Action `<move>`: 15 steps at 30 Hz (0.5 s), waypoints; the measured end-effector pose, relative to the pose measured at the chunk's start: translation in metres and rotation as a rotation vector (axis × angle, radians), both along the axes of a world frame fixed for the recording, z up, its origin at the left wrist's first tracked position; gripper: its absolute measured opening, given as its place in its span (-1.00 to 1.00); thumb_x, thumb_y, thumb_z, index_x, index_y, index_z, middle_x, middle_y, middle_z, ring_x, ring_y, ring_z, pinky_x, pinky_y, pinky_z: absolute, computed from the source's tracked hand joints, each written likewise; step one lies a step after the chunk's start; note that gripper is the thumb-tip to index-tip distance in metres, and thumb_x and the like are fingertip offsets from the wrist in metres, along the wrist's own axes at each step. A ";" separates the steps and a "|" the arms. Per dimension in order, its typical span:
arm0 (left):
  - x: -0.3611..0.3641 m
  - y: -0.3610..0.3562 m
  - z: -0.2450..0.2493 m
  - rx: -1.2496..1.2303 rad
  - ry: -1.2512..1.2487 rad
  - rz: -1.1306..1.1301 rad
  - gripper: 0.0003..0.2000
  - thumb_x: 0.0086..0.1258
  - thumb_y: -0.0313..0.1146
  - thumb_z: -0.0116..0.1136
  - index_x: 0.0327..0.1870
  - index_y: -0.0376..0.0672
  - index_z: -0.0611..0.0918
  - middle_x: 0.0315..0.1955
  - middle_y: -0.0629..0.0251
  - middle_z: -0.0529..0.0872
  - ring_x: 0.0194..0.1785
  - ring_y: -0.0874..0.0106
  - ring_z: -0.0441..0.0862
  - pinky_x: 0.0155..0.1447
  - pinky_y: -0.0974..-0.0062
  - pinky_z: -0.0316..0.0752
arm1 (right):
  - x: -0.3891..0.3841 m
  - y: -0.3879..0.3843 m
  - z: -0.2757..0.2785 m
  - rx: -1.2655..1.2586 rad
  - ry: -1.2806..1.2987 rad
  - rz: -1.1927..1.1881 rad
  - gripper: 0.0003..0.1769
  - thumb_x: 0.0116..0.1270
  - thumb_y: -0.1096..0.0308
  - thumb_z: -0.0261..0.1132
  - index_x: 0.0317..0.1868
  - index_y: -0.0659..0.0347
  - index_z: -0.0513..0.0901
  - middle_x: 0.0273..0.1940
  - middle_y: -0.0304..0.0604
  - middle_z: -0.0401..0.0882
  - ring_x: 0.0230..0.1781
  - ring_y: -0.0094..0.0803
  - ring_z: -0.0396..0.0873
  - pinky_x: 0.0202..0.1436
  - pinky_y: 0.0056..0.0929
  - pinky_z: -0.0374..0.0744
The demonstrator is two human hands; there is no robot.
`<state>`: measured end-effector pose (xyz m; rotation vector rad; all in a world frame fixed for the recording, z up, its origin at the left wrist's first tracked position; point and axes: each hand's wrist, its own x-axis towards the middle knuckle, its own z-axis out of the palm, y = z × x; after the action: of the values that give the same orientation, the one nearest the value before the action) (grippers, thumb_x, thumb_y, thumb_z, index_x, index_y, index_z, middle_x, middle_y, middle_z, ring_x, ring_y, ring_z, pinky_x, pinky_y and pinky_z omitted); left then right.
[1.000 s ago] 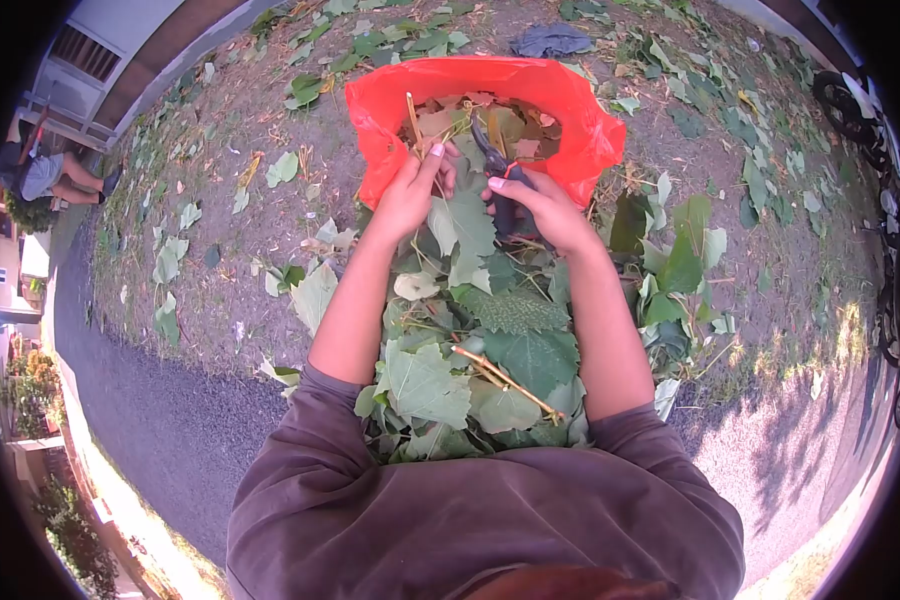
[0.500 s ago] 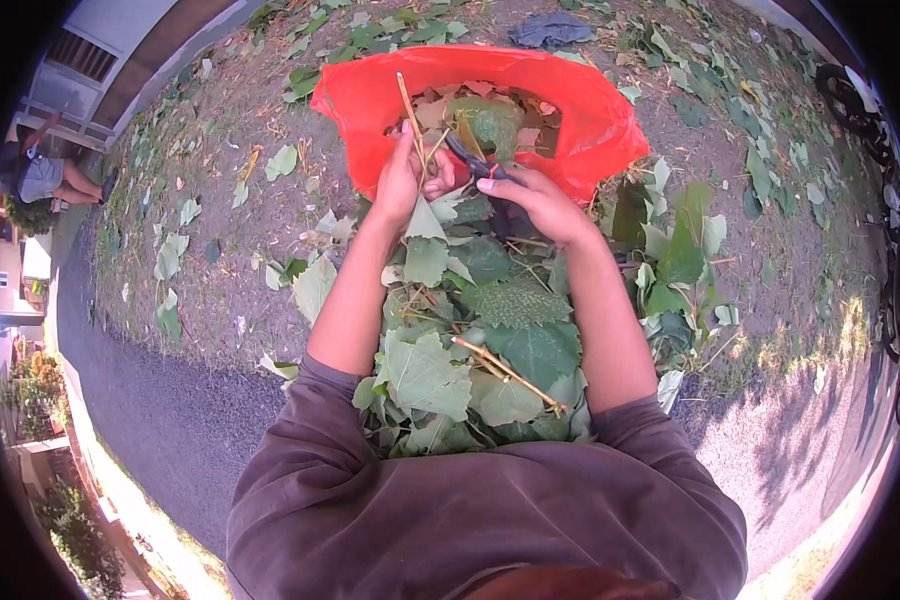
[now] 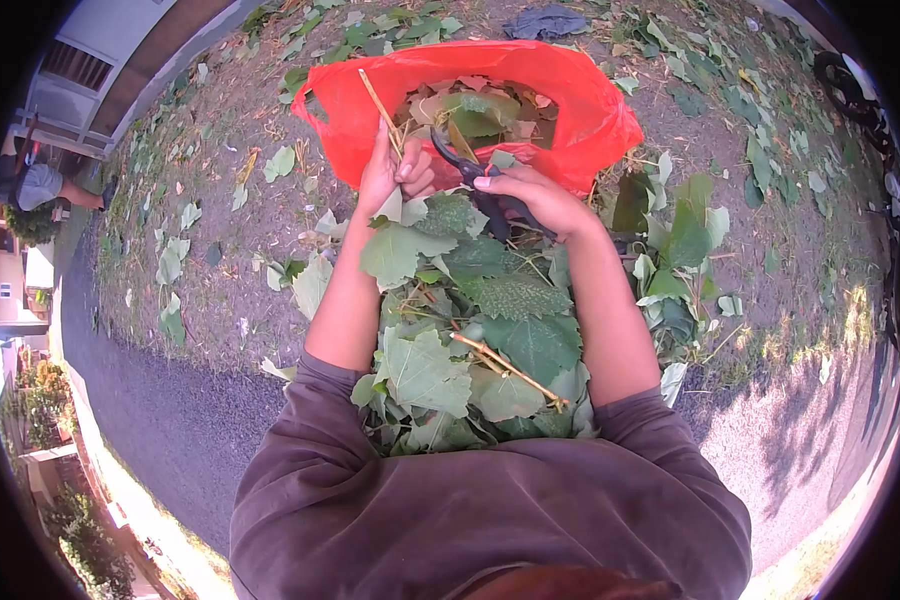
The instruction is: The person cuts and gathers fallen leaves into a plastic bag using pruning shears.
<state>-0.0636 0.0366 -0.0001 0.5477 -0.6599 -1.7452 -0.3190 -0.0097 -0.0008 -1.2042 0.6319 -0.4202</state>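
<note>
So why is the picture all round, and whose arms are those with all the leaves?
The camera sits on the person's head and looks down, so you see their own two arms. Its lens bends the picture round. The left hand pinches a thin stem with leaves hanging from it. The right hand holds pruning shears, blades close to that stem. Between the arms lies a heap of green leaves. In front is a red plastic bag with leaves inside. Around it is bare ground scattered with leaves. Far left there is another person.
</note>
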 end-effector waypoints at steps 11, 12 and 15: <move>-0.019 0.000 0.008 0.025 -0.419 -0.316 -0.28 0.77 0.28 -0.48 -0.62 -0.04 0.30 -0.73 0.57 0.14 -0.66 0.57 0.01 -0.49 0.53 0.01 | 0.000 -0.003 -0.005 0.088 -0.137 0.069 -0.44 0.51 -0.07 0.35 0.19 0.28 0.64 -0.11 -0.18 0.75 -0.08 -0.46 0.71 0.05 -0.44 0.62; -0.018 -0.004 0.006 0.037 -0.559 -0.290 -0.28 0.77 0.28 -0.46 -0.62 -0.03 0.32 -0.72 0.58 0.16 -0.64 0.58 0.05 -0.45 0.55 0.02 | 0.002 -0.002 -0.006 0.085 -0.131 0.037 -0.45 0.52 -0.08 0.35 0.16 0.27 0.65 -0.12 -0.18 0.74 -0.10 -0.47 0.70 0.02 -0.45 0.61; -0.021 -0.004 0.003 0.095 -0.623 -0.240 -0.28 0.77 0.28 -0.45 -0.61 -0.04 0.35 -0.71 0.60 0.14 -0.61 0.59 0.07 -0.41 0.57 0.05 | 0.006 0.001 -0.007 0.080 -0.113 -0.013 -0.46 0.51 -0.10 0.35 0.12 0.26 0.67 -0.15 -0.20 0.73 -0.14 -0.48 0.70 -0.02 -0.47 0.61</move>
<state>-0.0849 0.0325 0.0034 1.1399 -1.1142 -1.8359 -0.3129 -0.0088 -0.0073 -1.0930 0.5542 -0.4669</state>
